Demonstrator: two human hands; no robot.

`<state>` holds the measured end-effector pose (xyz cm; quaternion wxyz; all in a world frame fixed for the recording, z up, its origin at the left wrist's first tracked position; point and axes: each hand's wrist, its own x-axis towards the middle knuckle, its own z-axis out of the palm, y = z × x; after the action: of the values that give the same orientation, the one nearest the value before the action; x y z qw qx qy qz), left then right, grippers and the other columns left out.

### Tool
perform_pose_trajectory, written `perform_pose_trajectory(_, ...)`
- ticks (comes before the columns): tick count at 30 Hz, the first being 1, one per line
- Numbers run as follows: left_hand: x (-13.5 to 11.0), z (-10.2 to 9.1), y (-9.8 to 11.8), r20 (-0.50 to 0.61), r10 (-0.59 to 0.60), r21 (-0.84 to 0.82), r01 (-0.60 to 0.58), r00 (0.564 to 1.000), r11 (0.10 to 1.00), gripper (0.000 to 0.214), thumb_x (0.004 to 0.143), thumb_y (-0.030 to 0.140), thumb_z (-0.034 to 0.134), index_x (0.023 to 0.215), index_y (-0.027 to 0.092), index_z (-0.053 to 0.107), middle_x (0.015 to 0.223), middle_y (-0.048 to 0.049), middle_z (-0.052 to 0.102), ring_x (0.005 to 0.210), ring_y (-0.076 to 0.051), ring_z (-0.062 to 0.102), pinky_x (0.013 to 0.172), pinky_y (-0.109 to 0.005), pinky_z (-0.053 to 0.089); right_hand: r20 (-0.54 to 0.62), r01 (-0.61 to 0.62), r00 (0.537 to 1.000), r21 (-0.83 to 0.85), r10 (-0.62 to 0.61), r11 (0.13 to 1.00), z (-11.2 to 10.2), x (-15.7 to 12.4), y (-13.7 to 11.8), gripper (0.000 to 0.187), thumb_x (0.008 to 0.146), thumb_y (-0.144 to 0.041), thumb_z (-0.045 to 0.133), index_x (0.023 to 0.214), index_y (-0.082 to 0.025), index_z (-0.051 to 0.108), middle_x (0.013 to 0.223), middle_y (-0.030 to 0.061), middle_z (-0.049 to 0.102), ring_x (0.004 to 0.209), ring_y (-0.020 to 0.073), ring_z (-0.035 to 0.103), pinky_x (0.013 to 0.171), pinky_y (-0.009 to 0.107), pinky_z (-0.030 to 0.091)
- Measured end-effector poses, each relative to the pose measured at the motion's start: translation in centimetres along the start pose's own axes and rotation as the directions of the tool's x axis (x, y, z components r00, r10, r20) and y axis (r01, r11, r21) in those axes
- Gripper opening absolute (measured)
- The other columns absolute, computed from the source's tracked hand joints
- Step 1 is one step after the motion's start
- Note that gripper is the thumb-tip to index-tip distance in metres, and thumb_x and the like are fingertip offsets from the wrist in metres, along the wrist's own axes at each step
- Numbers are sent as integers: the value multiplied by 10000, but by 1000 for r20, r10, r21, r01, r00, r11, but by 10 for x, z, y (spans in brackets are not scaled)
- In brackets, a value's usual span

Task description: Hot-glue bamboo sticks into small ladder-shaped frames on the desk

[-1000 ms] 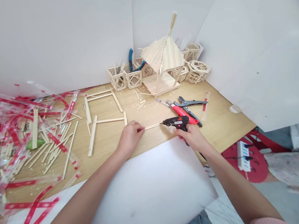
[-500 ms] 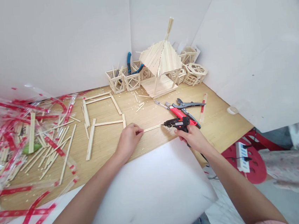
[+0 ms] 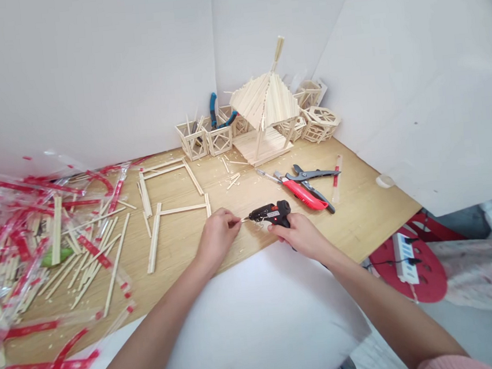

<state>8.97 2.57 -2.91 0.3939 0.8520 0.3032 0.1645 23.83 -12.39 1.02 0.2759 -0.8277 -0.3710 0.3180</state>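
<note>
My right hand (image 3: pixel 303 234) is wrapped round the handle of a black hot glue gun (image 3: pixel 270 214) with a small red light. Its nozzle points left, close to the fingertips of my left hand (image 3: pixel 219 232). Those fingertips pinch a thin wooden stick (image 3: pixel 244 220) low over the table; the hand and the gun hide most of it. Left of my left hand lie flat frames of glued sticks, one nearer (image 3: pixel 183 209) and one farther (image 3: pixel 164 172).
Behind stand a stick-built house model (image 3: pixel 265 113) and lattice boxes (image 3: pixel 219 139), one holding blue-handled pliers (image 3: pixel 213 109). A red cutter (image 3: pixel 303 195) and grey pruners (image 3: pixel 317 174) lie to the right. Loose sticks (image 3: pixel 117 263) and red-striped wrappers (image 3: pixel 9 190) crowd the left. White paper (image 3: pixel 259 316) covers the front.
My right hand has moved the glue gun left along the stick, so its nozzle is now near my left fingertips. My left hand keeps its pinch. The view has shifted slightly.
</note>
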Motion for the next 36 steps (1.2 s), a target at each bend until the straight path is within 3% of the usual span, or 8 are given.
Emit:
perform_pose_trajectory(9, 4, -11, 3, 75, -65, 29, 63, 995, 998, 192, 714, 161, 586, 840, 134, 728, 840, -55, 657, 713, -146, 607, 694, -244, 468, -32, -34, 999, 31, 35, 999, -8, -2, 4, 310, 760, -419, 552, 585, -163, 552, 513, 8, 567, 489, 121, 514, 489, 227, 323)
perform_pose_trajectory(13, 4, -12, -3, 62, -80, 11, 79, 995, 997, 240, 698, 150, 594, 906, 125, 712, 822, -57, 672, 719, -153, 612, 702, -249, 475, -35, -19, 999, 30, 20, 999, -8, -2, 4, 290, 757, -399, 550, 587, -163, 552, 526, 10, 575, 488, 119, 514, 480, 224, 320)
perform_pose_trajectory(19, 0, -10, -8, 23, -33, 122, 30, 999, 992, 227, 713, 182, 584, 909, 147, 694, 809, -46, 670, 727, -162, 600, 683, -257, 455, -44, 16, 999, 16, -15, 1000, -4, -5, -3, 293, 755, -400, 548, 582, -164, 565, 500, 4, 557, 492, 123, 510, 494, 224, 329)
perform_pose_trajectory(28, -2, -9, -1, 31, -103, -31, 104, 994, 994, 258, 699, 81, 566, 927, 135, 677, 776, -36, 685, 689, -144, 626, 663, -232, 460, -37, 42, 998, 12, -42, 999, 2, -4, -5, 300, 759, -373, 534, 537, -172, 543, 478, 2, 547, 487, 122, 514, 508, 222, 334)
perform_pose_trajectory(36, -2, -1, -5, -16, -104, -40, 103, 994, 994, 288, 713, 89, 573, 976, 151, 672, 813, -37, 691, 713, -144, 627, 692, -235, 472, -24, 18, 1000, 11, -18, 1000, 4, -5, -10, 294, 751, -386, 543, 555, -168, 550, 491, -1, 547, 497, 125, 518, 509, 221, 336)
